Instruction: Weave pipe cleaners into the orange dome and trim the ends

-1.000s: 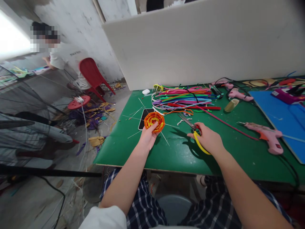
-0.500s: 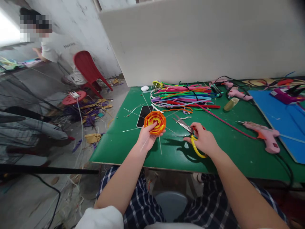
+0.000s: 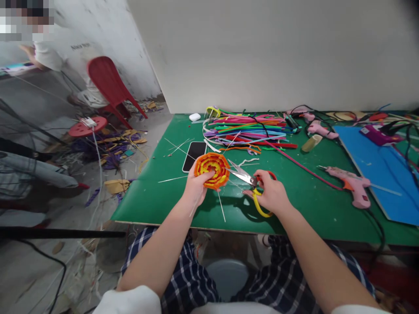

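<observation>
My left hand (image 3: 196,188) grips an orange and yellow woven disc (image 3: 211,169) with thin white spokes sticking out, held above the green table (image 3: 157,200). My right hand (image 3: 271,196) is closed on scissors (image 3: 248,181) with red and yellow handles. Their blades are parted and point left, with the tips right at the disc's right edge. A pile of coloured pipe cleaners (image 3: 248,131) lies behind the disc.
A black phone (image 3: 194,155) lies left of the disc, a white earbud case (image 3: 194,117) farther back. Pink glue guns (image 3: 348,185) with cords and a blue mat (image 3: 376,170) are at the right. A person sits by a red chair (image 3: 109,87) at far left.
My right hand has brought the scissors left, up to the disc's edge. My left hand has kept the disc raised, and the view has shifted leftward and down.
</observation>
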`<state>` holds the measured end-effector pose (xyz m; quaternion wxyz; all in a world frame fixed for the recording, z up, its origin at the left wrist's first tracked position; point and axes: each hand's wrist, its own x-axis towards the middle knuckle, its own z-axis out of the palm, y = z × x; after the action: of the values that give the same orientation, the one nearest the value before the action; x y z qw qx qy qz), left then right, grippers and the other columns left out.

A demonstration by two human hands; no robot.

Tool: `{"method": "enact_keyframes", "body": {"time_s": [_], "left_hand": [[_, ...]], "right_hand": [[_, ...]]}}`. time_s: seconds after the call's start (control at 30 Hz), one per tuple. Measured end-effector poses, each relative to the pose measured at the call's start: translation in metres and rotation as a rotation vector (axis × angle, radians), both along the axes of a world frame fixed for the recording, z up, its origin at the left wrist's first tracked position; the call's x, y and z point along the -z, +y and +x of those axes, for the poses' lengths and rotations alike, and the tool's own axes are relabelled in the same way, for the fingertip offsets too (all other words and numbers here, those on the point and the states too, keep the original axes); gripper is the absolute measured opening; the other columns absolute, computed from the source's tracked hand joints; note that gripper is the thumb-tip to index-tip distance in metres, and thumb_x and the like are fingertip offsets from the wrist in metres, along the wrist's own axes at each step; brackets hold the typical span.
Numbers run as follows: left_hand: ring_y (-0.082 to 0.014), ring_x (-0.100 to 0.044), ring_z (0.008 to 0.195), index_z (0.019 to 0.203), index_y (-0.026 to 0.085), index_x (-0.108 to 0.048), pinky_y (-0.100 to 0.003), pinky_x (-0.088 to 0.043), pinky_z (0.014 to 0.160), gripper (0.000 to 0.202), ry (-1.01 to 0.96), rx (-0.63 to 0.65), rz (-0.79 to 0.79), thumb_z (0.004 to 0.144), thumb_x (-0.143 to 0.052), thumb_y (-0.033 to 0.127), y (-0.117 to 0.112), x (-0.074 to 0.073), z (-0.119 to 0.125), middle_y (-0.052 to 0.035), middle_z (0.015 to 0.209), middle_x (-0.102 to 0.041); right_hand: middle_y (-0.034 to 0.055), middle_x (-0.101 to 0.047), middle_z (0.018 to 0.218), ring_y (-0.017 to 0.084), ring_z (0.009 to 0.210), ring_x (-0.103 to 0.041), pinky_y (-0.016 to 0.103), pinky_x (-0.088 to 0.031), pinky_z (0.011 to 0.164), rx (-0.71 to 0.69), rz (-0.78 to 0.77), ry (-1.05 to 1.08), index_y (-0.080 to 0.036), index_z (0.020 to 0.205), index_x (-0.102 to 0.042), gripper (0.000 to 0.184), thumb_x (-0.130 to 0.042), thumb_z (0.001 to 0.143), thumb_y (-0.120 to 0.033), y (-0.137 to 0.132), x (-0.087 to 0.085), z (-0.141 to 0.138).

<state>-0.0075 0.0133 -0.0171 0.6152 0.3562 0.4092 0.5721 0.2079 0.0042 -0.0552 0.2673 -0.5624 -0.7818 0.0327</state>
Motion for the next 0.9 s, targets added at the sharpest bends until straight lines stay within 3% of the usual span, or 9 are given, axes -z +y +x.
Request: {"method": "enact_keyframes", "body": {"time_s": [0.37,0.9], "left_hand": [[-0.0226,-0.062,0.047,0.099,0.020,-0.050,-0.023,-0.043,0.026,0.034,0.007,0.109,0.010,0.066,-0.059,0.013,-0.0028,0.0016,-0.0014,-0.0051,0.076,-0.065],[-0.0219,-0.062,0.047,0.103,0.018,-0.049,-0.021,-0.042,0.027,0.040,-0.007,0.189,-0.047,0.065,-0.061,0.014,-0.0031,0.0001,0.0037,-0.0066,0.076,-0.066]], "right_hand": [[0.0019,-0.061,0.065,0.017,0.054,-0.059,0.024,-0.036,0.050,0.008,0.079,-0.008,-0.017,0.096,-0.046,0.036,-0.054,0.067,-0.037,-0.0014,0.0046,-0.0029],[0.0019,-0.060,0.066,0.016,0.054,-0.059,0.024,-0.038,0.050,0.011,0.098,-0.019,-0.015,0.099,-0.047,0.040,-0.054,0.066,-0.036,-0.0009,0.0068,-0.0042]]}}
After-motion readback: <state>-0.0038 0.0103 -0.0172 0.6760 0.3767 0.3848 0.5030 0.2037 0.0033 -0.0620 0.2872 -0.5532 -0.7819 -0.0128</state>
